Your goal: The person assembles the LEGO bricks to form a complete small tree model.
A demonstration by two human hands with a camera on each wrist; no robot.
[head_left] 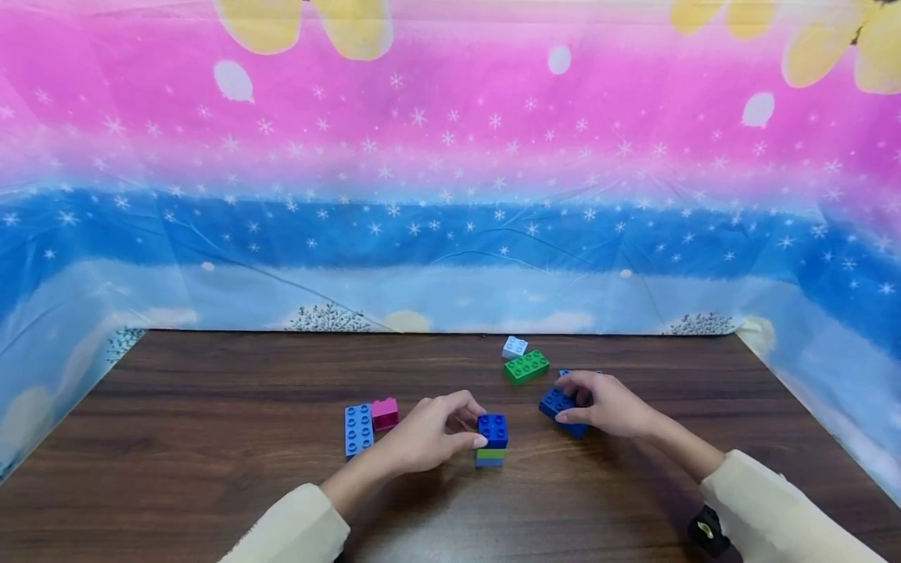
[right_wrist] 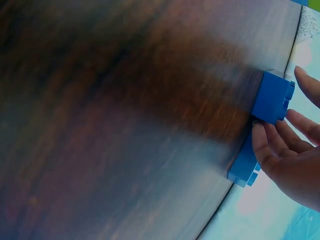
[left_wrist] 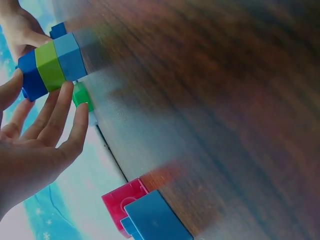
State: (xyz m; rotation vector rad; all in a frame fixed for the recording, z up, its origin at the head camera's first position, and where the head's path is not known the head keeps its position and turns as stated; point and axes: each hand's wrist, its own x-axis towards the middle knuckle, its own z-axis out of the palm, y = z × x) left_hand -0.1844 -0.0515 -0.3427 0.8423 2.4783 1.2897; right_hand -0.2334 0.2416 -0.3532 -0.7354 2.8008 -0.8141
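My left hand (head_left: 439,430) holds a small stack of toy bricks, with the thumb at the dark blue top brick (head_left: 493,428). Below that come a lime green brick (left_wrist: 49,65) and a light blue brick (left_wrist: 70,57). On the right, my right hand (head_left: 611,403) has its thumb and fingers around a dark blue brick (head_left: 556,400), which lies on the table. A second blue brick (right_wrist: 243,162) is just beyond those fingers, mostly hidden in the head view.
A long light blue brick (head_left: 358,428) and a pink brick (head_left: 384,414) lie left of the left hand. Toward the back are a green brick (head_left: 526,366) and a pale blue brick (head_left: 515,346). A printed cloth (head_left: 450,234) hangs behind the wooden table (head_left: 232,407).
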